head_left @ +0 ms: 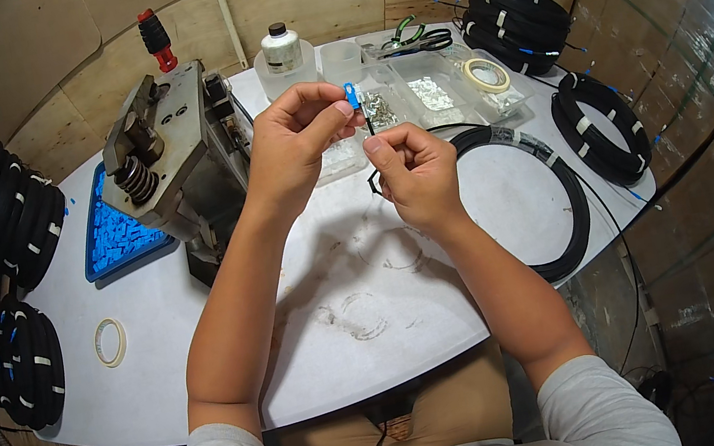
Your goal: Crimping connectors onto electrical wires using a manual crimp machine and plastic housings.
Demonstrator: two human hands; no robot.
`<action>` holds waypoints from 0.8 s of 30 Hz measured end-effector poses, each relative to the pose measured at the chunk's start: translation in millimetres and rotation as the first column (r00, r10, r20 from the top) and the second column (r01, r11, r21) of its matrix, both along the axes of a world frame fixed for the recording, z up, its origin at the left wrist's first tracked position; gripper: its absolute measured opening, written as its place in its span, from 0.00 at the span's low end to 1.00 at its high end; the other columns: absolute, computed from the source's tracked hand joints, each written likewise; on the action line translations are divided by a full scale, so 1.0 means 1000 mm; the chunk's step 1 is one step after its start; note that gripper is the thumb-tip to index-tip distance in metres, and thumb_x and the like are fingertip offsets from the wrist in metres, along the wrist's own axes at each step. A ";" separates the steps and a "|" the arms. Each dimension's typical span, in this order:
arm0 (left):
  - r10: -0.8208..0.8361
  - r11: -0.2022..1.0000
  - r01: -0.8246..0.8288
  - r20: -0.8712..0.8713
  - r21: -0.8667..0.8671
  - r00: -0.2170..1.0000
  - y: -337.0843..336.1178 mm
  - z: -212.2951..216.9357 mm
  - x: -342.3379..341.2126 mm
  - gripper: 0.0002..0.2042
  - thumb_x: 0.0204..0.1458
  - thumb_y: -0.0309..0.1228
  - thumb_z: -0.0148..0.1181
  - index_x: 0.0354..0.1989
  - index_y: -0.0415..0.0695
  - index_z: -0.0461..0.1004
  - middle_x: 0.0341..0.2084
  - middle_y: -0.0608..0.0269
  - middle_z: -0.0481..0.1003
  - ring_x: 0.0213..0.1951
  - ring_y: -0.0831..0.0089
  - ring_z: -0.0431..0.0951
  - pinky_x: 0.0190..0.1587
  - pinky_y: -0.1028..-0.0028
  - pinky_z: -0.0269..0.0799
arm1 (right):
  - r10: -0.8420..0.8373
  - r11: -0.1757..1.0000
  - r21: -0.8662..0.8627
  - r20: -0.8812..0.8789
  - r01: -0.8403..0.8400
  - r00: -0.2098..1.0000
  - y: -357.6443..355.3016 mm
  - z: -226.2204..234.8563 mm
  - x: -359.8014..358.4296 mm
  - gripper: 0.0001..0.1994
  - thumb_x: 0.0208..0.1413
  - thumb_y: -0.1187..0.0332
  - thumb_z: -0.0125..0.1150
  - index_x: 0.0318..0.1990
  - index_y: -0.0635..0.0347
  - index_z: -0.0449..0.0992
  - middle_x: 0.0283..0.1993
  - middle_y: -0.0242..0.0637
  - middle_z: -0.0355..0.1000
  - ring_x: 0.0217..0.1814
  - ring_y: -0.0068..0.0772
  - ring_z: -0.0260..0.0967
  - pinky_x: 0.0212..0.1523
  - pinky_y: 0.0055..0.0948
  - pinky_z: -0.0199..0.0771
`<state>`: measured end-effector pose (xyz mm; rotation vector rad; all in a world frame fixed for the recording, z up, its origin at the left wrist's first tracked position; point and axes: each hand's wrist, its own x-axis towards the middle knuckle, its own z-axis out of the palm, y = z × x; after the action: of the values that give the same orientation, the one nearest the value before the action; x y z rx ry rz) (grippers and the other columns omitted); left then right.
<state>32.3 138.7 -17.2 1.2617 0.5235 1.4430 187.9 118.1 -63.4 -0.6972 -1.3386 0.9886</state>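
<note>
Above the surface (424, 331), toward its far edge, the left hand (296, 138) pinches a blue connector (351, 94); the right hand (415, 173) grips a black cable (369, 122) just below it.

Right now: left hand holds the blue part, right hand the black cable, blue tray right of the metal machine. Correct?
Wrong side: the head view shows the blue tray left of the metal machine. The left hand holds the blue part, the right hand the black cable.

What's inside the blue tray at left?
The blue tray holds small blue plastic pieces, concealing the floor beneath; the metal press hides part of its right side.
</note>
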 end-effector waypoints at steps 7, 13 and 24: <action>0.008 1.000 -0.008 -0.003 0.000 1.000 0.000 -0.001 0.000 0.07 0.52 0.23 0.61 0.39 0.38 0.74 0.31 0.62 0.78 0.35 0.76 0.78 0.41 0.76 0.74 | -0.005 0.999 0.042 0.024 0.004 1.000 0.002 -0.001 0.000 0.07 0.59 0.69 0.60 0.31 0.62 0.74 0.14 0.23 0.64 0.13 0.10 0.56 0.15 0.16 0.56; 0.010 1.000 -0.010 -0.023 0.006 1.000 0.001 -0.001 -0.001 0.06 0.53 0.22 0.60 0.39 0.40 0.73 0.32 0.61 0.77 0.36 0.73 0.78 0.42 0.74 0.73 | -0.007 0.999 0.039 0.029 0.006 1.000 0.002 -0.001 0.000 0.08 0.59 0.68 0.60 0.31 0.62 0.74 0.14 0.23 0.64 0.14 0.10 0.57 0.15 0.16 0.56; 0.015 1.000 -0.015 -0.035 0.015 0.999 0.001 -0.001 -0.001 0.06 0.53 0.21 0.60 0.39 0.40 0.73 0.32 0.63 0.78 0.36 0.74 0.78 0.43 0.74 0.73 | 0.001 0.999 0.043 0.018 -0.002 1.000 0.001 0.000 -0.001 0.08 0.59 0.68 0.61 0.31 0.63 0.74 0.15 0.23 0.64 0.14 0.10 0.57 0.16 0.15 0.56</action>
<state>31.2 139.8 -18.4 1.2987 0.5478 1.4420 187.2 118.7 -63.7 -0.6737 -1.3725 0.9540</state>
